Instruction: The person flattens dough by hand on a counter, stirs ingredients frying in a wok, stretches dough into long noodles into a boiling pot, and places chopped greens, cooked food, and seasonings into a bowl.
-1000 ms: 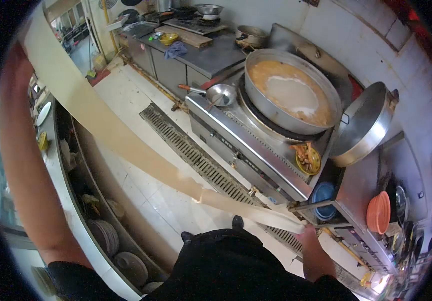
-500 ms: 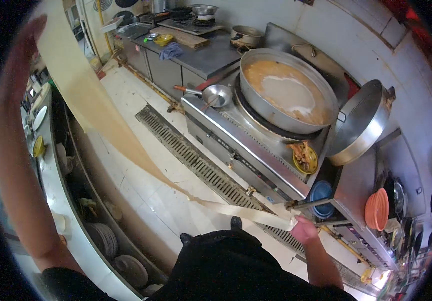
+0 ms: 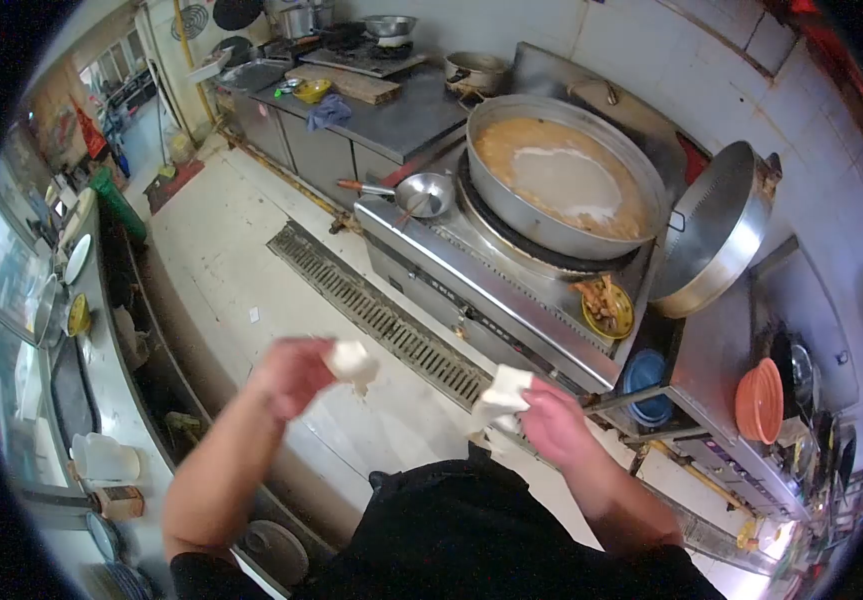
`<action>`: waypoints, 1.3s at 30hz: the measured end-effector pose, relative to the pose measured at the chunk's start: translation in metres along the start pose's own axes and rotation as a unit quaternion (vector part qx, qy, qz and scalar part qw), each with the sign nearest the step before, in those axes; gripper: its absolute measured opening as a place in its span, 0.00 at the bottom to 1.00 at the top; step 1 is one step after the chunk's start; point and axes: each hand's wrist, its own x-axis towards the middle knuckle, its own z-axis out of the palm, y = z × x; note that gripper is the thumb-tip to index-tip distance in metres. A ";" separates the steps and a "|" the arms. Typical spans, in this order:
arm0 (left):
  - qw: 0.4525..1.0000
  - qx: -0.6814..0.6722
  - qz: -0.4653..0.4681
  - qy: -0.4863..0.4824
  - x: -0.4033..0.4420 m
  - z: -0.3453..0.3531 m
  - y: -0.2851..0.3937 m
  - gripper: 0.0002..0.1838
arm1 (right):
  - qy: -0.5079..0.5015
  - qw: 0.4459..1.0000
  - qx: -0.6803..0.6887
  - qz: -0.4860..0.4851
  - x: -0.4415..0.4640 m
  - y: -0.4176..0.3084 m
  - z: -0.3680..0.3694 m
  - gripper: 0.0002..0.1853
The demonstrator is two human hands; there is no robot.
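My left hand (image 3: 294, 377) is closed round a pale cream end of dough (image 3: 351, 361), slightly blurred, in front of me over the floor. To its right, my right hand (image 3: 558, 425) grips another folded, cream-coloured piece of dough (image 3: 501, 397), with a loose part hanging below. Both hands are at about waist height, apart from each other. No strip of dough shows between them, so I cannot tell whether the two pieces are joined.
A large pot of brown, foamy broth (image 3: 641, 215) sits on the steel stove (image 3: 481, 305). Beside it are a small wok (image 3: 425, 195), a yellow bowl of bones (image 3: 606, 307) and a leaning steamer ring (image 3: 716, 290). A counter (image 3: 156, 475) runs along my left; a floor grate (image 3: 371, 312) lies ahead.
My left hand has come down from high at the left to the middle. The long dough strip stretched between my hands no longer shows at full length. My right hand moved slightly left and up.
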 end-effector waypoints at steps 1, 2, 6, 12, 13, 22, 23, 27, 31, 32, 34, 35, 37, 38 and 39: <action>0.999 -0.015 -0.045 -0.024 0.014 -0.006 -0.027 0.14 | 0.029 0.999 -0.022 0.014 0.008 0.006 0.005 0.19; 0.997 -0.002 -0.058 -0.043 0.027 -0.013 -0.048 0.16 | 0.026 0.999 -0.020 0.029 0.015 0.011 0.012 0.20; 0.993 0.082 -0.036 -0.079 0.025 0.027 -0.071 0.25 | -0.076 0.986 0.018 0.146 0.044 0.007 0.047 0.25; 0.978 0.100 -0.003 -0.185 0.015 0.047 -0.080 0.23 | -0.167 0.968 -0.052 0.178 0.077 -0.002 0.079 0.31; 0.972 0.104 0.028 -0.211 0.013 0.047 -0.078 0.21 | -0.156 0.964 -0.092 0.196 0.082 -0.001 0.075 0.32; 0.978 0.113 0.164 -0.063 -0.001 0.065 -0.076 0.13 | -0.133 0.861 -0.486 -0.074 0.051 -0.004 0.090 0.13; 0.978 0.115 0.164 -0.063 -0.003 0.066 -0.076 0.13 | -0.133 0.834 -0.521 -0.122 0.049 -0.007 0.094 0.12; 0.980 0.101 0.157 -0.072 -0.008 0.062 -0.077 0.10 | -0.105 0.823 -0.514 -0.219 0.060 0.005 0.066 0.11; 0.981 0.002 0.193 -0.037 -0.009 0.070 -0.077 0.11 | 0.075 0.990 0.051 0.106 0.082 -0.001 0.023 0.11; 0.981 0.002 0.193 -0.037 -0.009 0.071 -0.077 0.11 | 0.063 0.995 -0.018 0.079 0.070 -0.004 0.038 0.12; 0.963 0.065 0.257 -0.048 -0.010 0.076 -0.078 0.13 | 0.017 0.989 -0.144 0.041 0.059 0.001 0.051 0.12; 0.963 0.066 0.256 -0.051 -0.010 0.080 -0.080 0.13 | 0.020 0.989 -0.143 0.039 0.055 0.006 0.057 0.12; 0.947 0.102 0.305 -0.015 -0.010 0.089 -0.084 0.12 | -0.048 0.945 -0.313 -0.079 0.043 0.008 0.076 0.08; 0.947 0.103 0.305 -0.016 -0.011 0.092 -0.084 0.12 | -0.032 0.909 -0.392 -0.136 0.038 0.001 0.085 0.06; 0.935 0.155 0.319 0.001 -0.013 0.094 -0.083 0.11 | -0.030 0.910 -0.390 -0.136 0.037 0.002 0.087 0.06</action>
